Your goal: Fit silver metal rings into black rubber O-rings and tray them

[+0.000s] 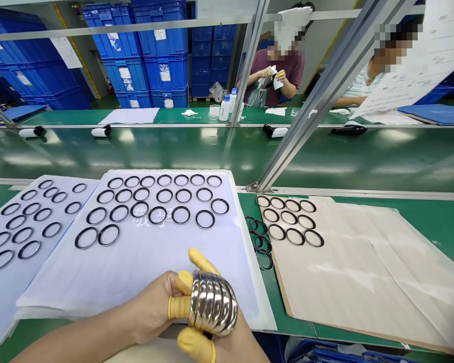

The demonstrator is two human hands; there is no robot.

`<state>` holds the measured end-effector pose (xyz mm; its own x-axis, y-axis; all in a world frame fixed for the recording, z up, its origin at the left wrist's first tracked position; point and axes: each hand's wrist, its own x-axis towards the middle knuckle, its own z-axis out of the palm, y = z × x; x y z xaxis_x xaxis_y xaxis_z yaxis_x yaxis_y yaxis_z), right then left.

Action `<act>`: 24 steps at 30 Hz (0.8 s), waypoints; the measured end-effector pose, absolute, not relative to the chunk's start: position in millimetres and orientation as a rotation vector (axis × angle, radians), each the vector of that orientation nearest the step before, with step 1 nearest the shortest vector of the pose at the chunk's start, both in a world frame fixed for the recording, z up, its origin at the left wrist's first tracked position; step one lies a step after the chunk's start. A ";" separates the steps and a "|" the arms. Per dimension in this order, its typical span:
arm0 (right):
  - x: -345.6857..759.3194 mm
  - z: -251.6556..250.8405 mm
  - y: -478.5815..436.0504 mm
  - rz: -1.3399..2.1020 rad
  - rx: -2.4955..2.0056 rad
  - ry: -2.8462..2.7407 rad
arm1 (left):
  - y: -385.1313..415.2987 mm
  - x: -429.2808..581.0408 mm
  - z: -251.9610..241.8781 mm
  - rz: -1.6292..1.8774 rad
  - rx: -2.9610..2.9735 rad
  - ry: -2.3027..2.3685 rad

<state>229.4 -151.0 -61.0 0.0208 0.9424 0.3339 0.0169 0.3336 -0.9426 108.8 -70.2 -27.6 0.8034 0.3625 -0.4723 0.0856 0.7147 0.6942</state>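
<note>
Hands were both closed on a stack of metal rings [213,302] at the near edge of the desk [401,214], the left hand [157,302] clamping its left end, the right hand [230,348] cupping it from below. Its long axis ran left to right. Black rings [164,195] lay farther off on a white sheet [136,267], bare paper between.
</note>
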 end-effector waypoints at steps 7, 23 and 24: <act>221.5 -78.6 -158.4 0.921 -1.060 -1.014 | -62.7 100.3 -26.0 0.207 0.818 0.704; 219.5 -84.3 -157.5 1.007 -0.965 -0.811 | -57.8 92.1 -36.1 0.281 0.975 0.565; 219.3 -84.7 -159.4 0.978 -0.989 -0.848 | -55.7 91.4 -35.2 0.278 0.985 0.551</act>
